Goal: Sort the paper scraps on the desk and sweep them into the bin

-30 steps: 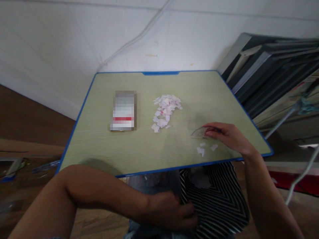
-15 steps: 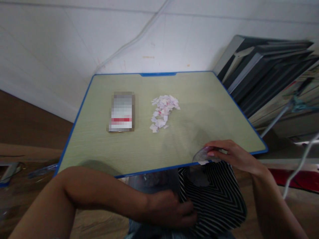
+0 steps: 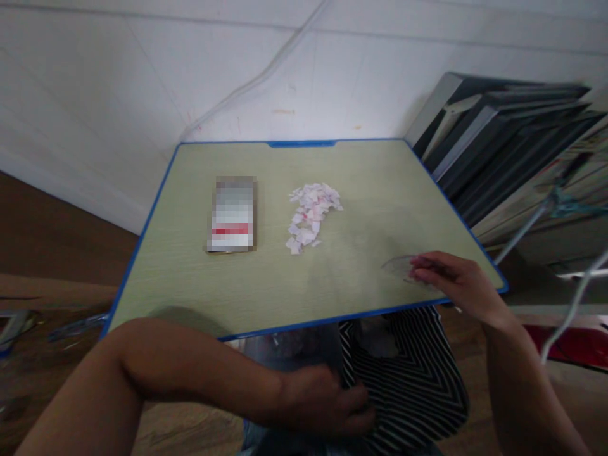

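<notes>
My right hand [image 3: 449, 278] is above the front right of the green board table [image 3: 228, 294]. Its thumb and fingers pinch a clear, curved-edged plastic piece [image 3: 399, 261]; its exact kind does not show. My left hand [image 3: 332, 402] lies below the table's front edge, by a black-and-white striped cloth [image 3: 422, 380]. The left fingers are curled, and what they hold, if anything, is hidden. Small torn paper scraps [image 3: 313, 202] lie heaped mid-table, with some spread toward the front. Left of them rests a flat rectangular object [image 3: 232, 212], blurred out, with a red band.
The table has a raised blue rim [image 3: 285, 330] and its back side meets a white wall [image 3: 370, 76]. Dark flat panels [image 3: 503, 126] lean at the right, near a metal pole [image 3: 525, 228]. A white cable [image 3: 261, 73] runs along the wall.
My right hand has lifted from the front rim and moved slightly back and right with the clear plastic piece. A white scrap beneath the piece no longer shows. The left hand stays put.
</notes>
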### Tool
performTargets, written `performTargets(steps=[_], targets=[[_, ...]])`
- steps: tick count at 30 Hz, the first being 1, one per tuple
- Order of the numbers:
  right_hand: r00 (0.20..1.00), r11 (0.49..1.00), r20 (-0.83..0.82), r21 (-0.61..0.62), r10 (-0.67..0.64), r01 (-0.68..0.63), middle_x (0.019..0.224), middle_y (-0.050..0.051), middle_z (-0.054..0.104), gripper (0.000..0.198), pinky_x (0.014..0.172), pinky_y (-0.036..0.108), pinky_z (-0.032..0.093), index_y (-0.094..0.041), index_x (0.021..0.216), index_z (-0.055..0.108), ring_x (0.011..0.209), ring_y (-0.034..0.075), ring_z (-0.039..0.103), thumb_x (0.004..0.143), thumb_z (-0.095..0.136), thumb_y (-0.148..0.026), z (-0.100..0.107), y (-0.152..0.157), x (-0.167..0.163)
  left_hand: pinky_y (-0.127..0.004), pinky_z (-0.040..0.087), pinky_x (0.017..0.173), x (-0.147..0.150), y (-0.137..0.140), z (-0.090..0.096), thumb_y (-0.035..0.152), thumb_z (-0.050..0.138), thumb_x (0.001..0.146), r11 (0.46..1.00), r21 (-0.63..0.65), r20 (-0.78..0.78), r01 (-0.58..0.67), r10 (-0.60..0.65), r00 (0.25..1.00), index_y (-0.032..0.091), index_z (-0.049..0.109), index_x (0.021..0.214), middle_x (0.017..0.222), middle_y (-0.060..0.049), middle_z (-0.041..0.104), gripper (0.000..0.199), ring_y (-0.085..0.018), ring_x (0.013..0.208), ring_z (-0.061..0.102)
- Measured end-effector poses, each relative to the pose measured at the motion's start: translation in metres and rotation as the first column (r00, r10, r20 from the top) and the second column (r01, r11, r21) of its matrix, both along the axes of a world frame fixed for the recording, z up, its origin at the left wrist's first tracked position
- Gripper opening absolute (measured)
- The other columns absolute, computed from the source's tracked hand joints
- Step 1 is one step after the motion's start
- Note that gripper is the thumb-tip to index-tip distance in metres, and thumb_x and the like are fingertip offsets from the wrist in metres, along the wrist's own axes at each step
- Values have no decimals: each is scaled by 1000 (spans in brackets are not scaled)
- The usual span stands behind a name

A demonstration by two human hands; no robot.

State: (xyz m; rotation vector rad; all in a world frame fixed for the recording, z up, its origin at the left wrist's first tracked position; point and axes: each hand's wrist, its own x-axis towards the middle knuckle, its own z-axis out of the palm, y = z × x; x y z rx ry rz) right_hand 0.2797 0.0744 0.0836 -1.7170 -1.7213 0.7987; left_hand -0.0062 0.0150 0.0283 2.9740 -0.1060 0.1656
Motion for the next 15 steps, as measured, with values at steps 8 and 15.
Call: performTargets(steps=[8, 15], targets=[[996, 996, 80, 76, 34, -40, 82, 9, 69, 22, 65, 37, 53, -18, 89, 62, 73, 21, 65, 75, 54, -33, -12, 70, -27, -27, 38, 35, 0, -2, 1, 15, 34, 93, 999, -30, 9, -19, 19, 1000, 18, 47, 119, 94, 0, 51, 30, -10, 50, 53], [975, 969, 172, 181, 139, -170, 78, 6, 69, 17, 61, 30, 50, -16, 88, 64, 69, 18, 63, 76, 52, -21, -10, 114, -61, -26, 40, 36, -1, 0, 7, 14, 35, 92, 999, -48, -17, -20, 19, 1000, 20, 48, 121, 97, 0, 50, 32, -9, 50, 53]])
